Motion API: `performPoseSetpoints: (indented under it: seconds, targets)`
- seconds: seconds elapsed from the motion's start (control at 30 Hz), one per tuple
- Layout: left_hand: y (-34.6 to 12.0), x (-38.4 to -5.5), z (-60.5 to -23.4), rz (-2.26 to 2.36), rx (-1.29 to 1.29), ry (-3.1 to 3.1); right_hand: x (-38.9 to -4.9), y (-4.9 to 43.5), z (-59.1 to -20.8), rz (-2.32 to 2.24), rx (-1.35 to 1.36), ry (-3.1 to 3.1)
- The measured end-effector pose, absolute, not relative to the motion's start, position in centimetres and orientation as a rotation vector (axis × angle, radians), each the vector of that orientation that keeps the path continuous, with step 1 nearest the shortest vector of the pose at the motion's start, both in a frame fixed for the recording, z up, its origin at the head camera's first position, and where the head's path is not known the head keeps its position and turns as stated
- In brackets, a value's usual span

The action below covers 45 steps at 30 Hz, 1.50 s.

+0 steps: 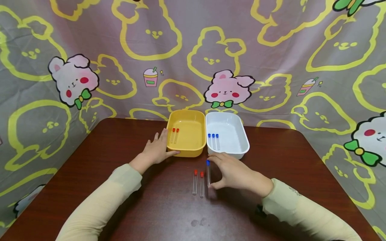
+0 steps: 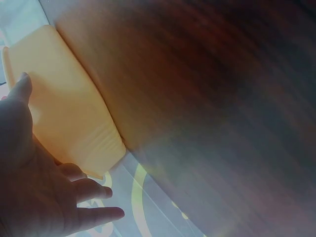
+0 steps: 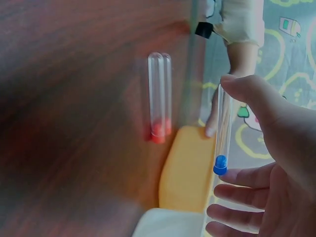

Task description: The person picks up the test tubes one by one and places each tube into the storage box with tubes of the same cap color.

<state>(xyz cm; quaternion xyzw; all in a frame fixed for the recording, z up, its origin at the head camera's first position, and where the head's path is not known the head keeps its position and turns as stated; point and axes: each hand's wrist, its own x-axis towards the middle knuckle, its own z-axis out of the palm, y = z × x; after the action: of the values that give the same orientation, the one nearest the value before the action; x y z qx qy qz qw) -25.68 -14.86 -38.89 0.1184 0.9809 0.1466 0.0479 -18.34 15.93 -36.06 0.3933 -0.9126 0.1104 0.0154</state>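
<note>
Head view: seems over half sorted, two red-capped tubes [image 1: 176, 136] in yellow tray [image 1: 187, 153], three blue-capped tubes [image 1: 213, 142] in white tray [image 1: 231, 131]; yet to place red pair [image 1: 201, 186] on surface [image 1: 169, 207] and blue tube [image 1: 208, 173] pinched in right grip [image 1: 233, 172]; rests outstretched left grip [image 1: 155, 149] against yellow tray.

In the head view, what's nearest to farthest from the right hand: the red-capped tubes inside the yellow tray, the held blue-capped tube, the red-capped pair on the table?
1. Blue-capped tube: held in the right hand.
2. Red-capped pair: on the table, just left of it.
3. Red-capped tubes: inside the yellow tray, farther away, leftward.
</note>
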Motion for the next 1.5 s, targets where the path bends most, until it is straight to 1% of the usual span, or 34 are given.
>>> performPoseSetpoints:
  seconds: [0.4, 0.73, 1.13, 1.5]
  targets:
    - [-14.9, -25.8, -38.9, 0.443, 0.36, 2.994, -19.3, 17.0, -33.3, 0.445, 1.053, -2.881]
    - [-14.9, -25.7, -38.8, 0.438, 0.357, 2.991, -20.5, 18.5, -31.9, 0.453, 0.997, -2.838]
    - [-14.9, -25.8, -38.9, 0.444, 0.358, 2.991, -22.0, 19.4, -32.1, 0.462, 1.059, -2.801]
    - [-14.9, -25.9, -39.1, 0.456, 0.364, 2.997, -23.7, 20.5, -32.4, 0.517, 1.062, -2.839]
